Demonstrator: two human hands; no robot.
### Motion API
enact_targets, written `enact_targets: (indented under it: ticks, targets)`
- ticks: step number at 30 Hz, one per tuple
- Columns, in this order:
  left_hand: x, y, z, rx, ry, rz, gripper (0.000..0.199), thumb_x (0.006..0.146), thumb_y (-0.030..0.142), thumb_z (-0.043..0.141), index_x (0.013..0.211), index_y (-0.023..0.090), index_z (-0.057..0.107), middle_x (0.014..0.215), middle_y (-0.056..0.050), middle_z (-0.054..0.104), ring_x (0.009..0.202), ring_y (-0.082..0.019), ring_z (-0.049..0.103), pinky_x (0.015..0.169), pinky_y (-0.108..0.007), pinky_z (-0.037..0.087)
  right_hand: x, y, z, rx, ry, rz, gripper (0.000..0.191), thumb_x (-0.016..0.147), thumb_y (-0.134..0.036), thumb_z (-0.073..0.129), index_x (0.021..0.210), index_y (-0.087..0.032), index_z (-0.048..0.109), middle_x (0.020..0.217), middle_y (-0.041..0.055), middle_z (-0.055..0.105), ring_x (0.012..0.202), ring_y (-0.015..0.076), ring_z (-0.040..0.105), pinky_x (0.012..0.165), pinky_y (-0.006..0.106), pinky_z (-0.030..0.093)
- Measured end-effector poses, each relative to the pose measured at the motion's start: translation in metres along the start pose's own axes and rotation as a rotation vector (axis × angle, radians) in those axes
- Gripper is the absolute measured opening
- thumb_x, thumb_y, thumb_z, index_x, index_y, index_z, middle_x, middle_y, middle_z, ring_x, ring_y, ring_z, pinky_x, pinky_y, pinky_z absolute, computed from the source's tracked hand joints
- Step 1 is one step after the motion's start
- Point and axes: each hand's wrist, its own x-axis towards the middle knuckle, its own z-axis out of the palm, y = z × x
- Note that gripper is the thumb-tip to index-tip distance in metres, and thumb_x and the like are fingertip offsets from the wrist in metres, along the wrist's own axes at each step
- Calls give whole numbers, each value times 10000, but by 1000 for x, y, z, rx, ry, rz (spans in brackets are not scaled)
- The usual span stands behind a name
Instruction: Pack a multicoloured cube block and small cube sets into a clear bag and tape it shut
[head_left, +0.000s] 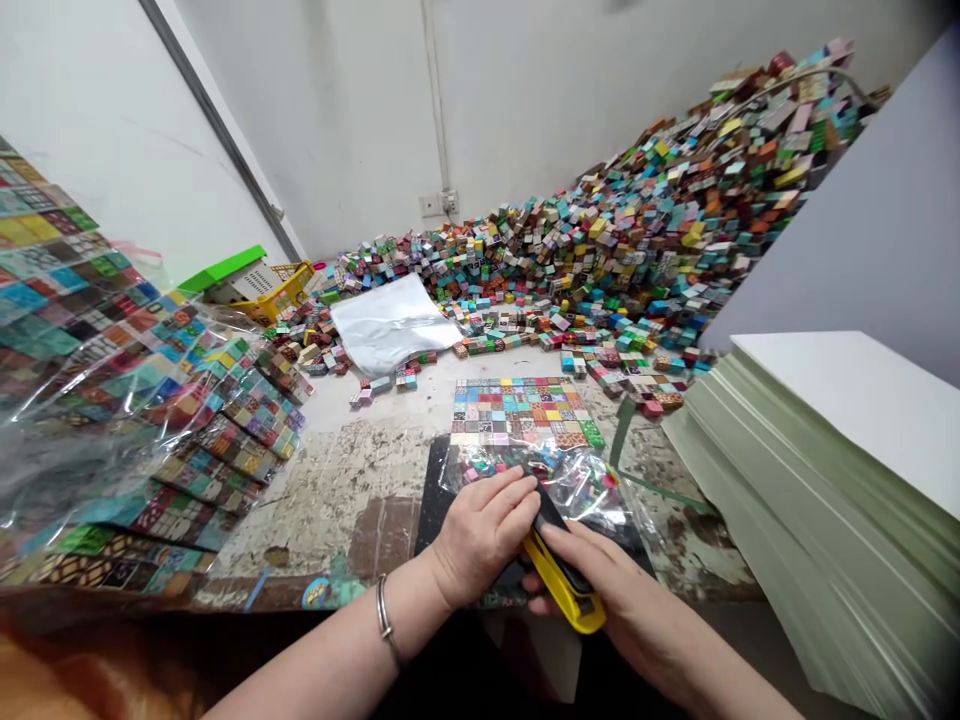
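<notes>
Our left hand point(484, 530) and right hand point(600, 590) cover the near end of the clear bag of cubes point(525, 430) and much of the yellow-and-black tool point(566, 585). The bagged stacks point(112, 380) blur at the left edge, and the cardboard sheets point(825, 480) run off the right.

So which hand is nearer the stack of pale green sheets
The right hand. It holds the yellow tool just left of the stack of pale green sheets; the left hand lies farther left, on the clear bag.
</notes>
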Motion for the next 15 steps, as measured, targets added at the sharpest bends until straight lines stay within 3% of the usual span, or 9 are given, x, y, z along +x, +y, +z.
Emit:
enact_targets:
  ticks: [5, 9, 11, 12, 15]
  targets:
    - [1, 0, -5, -70, -90, 5, 265, 882, 171, 446, 1142, 136, 487, 1188, -111, 587, 1208, -206, 451, 948, -356, 464, 5, 10, -1, 99, -82, 42, 284, 792, -388, 598, 974, -178, 540, 837, 29, 612, 733, 141, 578, 683, 286, 497]
    - [12, -7, -41, -250, -303, -15, 385, 841, 156, 463, 1225, 169, 450, 1258, -86, 539, 1259, -204, 388, 1095, -452, 256, 6, 16, -2, 87, -54, 62, 276, 815, -404, 567, 972, -186, 503, 752, 5, 614, 630, 101, 542, 627, 233, 441]
    - [20, -21, -59, -338, -314, -146, 415, 850, 203, 468, 1263, 196, 424, 1285, -81, 515, 1265, -206, 378, 1110, -468, 195, 5, 17, 0, 69, -54, 63, 277, 815, -415, 560, 963, -186, 507, 758, 1, 604, 627, 99, 533, 612, 231, 428]
    - [25, -32, -64, -356, -261, -241, 414, 868, 234, 450, 1278, 197, 408, 1303, -89, 495, 1261, -204, 382, 1098, -452, 232, 4, 17, 1, 56, -57, 66, 273, 813, -423, 557, 942, -185, 516, 761, 1, 598, 622, 98, 529, 606, 233, 425]
    - [45, -73, -56, -208, -111, -550, 440, 910, 341, 370, 1295, 127, 377, 1337, -142, 441, 1255, -222, 381, 1051, -422, 305, 3, 16, 4, 2, -36, 76, 272, 798, -458, 553, 862, -194, 535, 765, 4, 588, 600, 101, 524, 592, 240, 425]
